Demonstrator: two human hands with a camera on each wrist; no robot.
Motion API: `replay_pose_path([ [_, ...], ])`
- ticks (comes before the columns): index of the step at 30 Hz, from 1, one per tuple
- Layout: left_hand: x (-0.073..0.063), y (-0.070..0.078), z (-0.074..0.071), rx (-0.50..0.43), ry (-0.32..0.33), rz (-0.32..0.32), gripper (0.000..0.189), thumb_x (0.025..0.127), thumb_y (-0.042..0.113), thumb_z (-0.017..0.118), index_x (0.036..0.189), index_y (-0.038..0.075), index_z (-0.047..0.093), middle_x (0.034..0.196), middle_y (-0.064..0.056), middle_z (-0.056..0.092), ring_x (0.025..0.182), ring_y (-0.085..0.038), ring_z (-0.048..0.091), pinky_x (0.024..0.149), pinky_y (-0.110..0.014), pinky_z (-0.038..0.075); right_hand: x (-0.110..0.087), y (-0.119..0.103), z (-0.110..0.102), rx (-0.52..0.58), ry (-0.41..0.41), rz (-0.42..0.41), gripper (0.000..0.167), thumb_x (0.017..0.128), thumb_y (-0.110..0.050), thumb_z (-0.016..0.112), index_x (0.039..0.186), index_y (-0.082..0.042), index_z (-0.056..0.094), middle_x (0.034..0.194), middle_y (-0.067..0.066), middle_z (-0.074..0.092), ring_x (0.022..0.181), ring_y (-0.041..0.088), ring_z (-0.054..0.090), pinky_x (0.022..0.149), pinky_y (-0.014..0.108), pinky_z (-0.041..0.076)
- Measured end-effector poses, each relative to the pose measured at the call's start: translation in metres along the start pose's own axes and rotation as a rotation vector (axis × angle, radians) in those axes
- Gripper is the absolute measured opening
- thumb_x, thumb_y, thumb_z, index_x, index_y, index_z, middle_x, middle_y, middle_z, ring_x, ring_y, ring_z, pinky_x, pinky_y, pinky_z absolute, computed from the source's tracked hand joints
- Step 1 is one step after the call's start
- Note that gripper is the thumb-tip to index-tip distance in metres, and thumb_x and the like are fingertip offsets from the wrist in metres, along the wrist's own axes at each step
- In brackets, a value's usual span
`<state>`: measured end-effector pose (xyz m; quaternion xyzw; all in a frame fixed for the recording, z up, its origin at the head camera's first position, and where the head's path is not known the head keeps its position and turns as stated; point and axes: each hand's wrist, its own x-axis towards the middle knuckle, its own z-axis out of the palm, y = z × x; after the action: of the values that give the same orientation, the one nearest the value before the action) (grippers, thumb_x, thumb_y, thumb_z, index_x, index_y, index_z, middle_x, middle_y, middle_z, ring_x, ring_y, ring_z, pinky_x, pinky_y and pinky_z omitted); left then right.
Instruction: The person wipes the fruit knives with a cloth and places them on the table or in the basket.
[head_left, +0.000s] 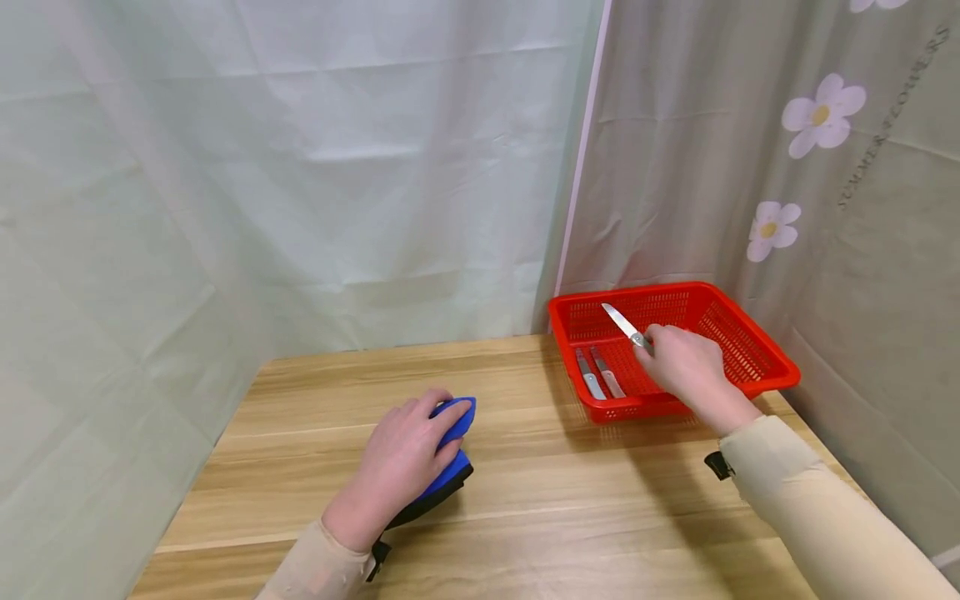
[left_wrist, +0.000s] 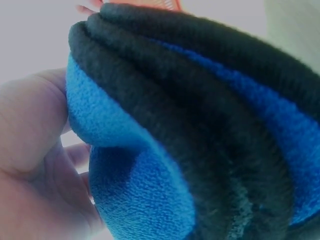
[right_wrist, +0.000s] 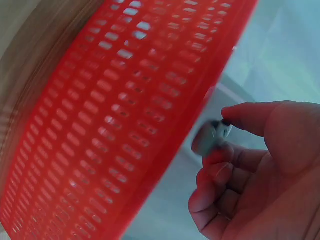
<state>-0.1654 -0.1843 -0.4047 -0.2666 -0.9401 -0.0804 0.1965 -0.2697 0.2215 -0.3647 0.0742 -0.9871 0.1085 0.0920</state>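
A knife with a bare silver blade is pinched at its handle by my right hand, over the red plastic basket. Its blade points up and to the left in the head view. In the right wrist view, thumb and curled fingers hold the blurred handle end beside the basket's rim. My left hand grips a folded blue cloth with black edging, low over the table. The cloth's thick folds fill much of the left wrist view.
Two more knives, one with a grey handle and one with a pinkish handle, lie at the basket's left side. The basket stands at the right back of the wooden table. Curtains hang behind and along the sides.
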Motion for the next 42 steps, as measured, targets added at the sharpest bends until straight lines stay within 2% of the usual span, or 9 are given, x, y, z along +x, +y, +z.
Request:
replay_pose_path([
  [6, 0.0, 0.001, 0.004, 0.005, -0.008, 0.0, 0.048, 0.096, 0.025, 0.089, 0.142, 0.016, 0.076, 0.132, -0.013, 0.069, 0.104, -0.034, 0.073, 0.082, -0.052, 0.063, 0.018, 0.005, 0.006, -0.04, -0.119, 0.04, 0.029, 0.106, -0.028, 0.067, 0.084, -0.011, 0.06, 0.067, 0.005, 0.058, 0.063, 0.025, 0.056, 0.058, 0.043, 0.047],
  [11, -0.001, 0.0, 0.008, 0.006, -0.023, -0.01, 0.049, 0.097, 0.028, 0.089, 0.142, 0.017, 0.076, 0.132, -0.013, 0.069, 0.106, -0.034, 0.074, 0.086, -0.053, 0.063, 0.028, 0.005, 0.011, -0.07, -0.262, 0.064, 0.035, 0.106, -0.026, 0.066, 0.075, -0.01, 0.065, 0.064, 0.005, 0.064, 0.065, 0.025, 0.06, 0.061, 0.043, 0.051],
  [14, -0.001, 0.001, 0.01, 0.008, -0.026, -0.007, 0.048, 0.097, 0.028, 0.089, 0.142, 0.016, 0.076, 0.132, -0.013, 0.069, 0.105, -0.033, 0.074, 0.086, -0.052, 0.064, 0.033, 0.006, 0.017, -0.082, -0.322, 0.089, 0.036, 0.106, -0.025, 0.066, 0.073, -0.01, 0.067, 0.065, 0.006, 0.065, 0.067, 0.026, 0.061, 0.064, 0.044, 0.052],
  [21, -0.001, 0.002, 0.015, -0.001, -0.041, -0.008, 0.047, 0.098, 0.027, 0.088, 0.142, 0.016, 0.076, 0.132, -0.013, 0.069, 0.102, -0.033, 0.074, 0.085, -0.052, 0.063, 0.043, 0.014, 0.036, -0.071, -0.383, 0.169, 0.021, 0.099, -0.022, 0.071, 0.084, -0.008, 0.069, 0.078, 0.01, 0.065, 0.079, 0.031, 0.062, 0.078, 0.052, 0.055],
  [27, -0.002, 0.001, 0.02, -0.002, -0.053, -0.022, 0.048, 0.097, 0.026, 0.088, 0.142, 0.016, 0.076, 0.132, -0.014, 0.069, 0.105, -0.035, 0.074, 0.087, -0.054, 0.063, 0.05, 0.02, 0.051, -0.051, -0.463, 0.231, 0.023, 0.098, -0.028, 0.077, 0.094, -0.006, 0.072, 0.087, 0.013, 0.067, 0.09, 0.034, 0.063, 0.09, 0.056, 0.053],
  [42, -0.005, -0.003, 0.033, -0.014, -0.063, -0.035, 0.047, 0.096, 0.024, 0.09, 0.14, 0.015, 0.077, 0.13, -0.014, 0.07, 0.108, -0.035, 0.074, 0.086, -0.055, 0.063, 0.055, 0.029, 0.064, -0.003, -0.509, 0.242, 0.029, 0.093, -0.03, 0.083, 0.103, -0.003, 0.074, 0.091, 0.013, 0.069, 0.092, 0.033, 0.063, 0.091, 0.053, 0.054],
])
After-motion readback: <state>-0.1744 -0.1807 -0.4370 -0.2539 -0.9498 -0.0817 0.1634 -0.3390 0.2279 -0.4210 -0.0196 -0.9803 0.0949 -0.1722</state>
